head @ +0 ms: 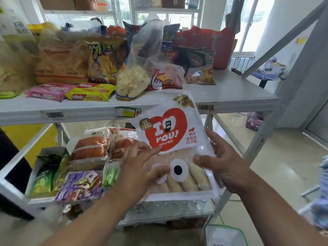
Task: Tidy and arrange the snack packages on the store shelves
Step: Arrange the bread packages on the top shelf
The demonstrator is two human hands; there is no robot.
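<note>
Head view: both hands are on a white bread package [174, 148] with a big red heart reading "I YOU!" and cartoon eyes over a clear window showing pale rolls; it's held up in front of the right part of the shelves, its top edge overlapping the front lip of the upper shelf [230, 96]; the left hand [140, 167] has its fingers spread across the package front with the thumb on one cartoon eye, while the right hand [221, 164] grips the right edge, thumb on the front and fingers curled behind; on the upper shelf, at the near left, a pink wafer pack [47, 92] and a yellow wafer pack [90, 94] lie flat side by side; behind them stand a clear bag of pale snacks [131, 80], a yellow chip bag [104, 63] and a red-green noodle pack [200, 68]; the lower shelf [10, 190], left of the held package, carries wrapped brown bread loaves [92, 148], a green packet [46, 174] and a purple box of candies [81, 185]
</note>
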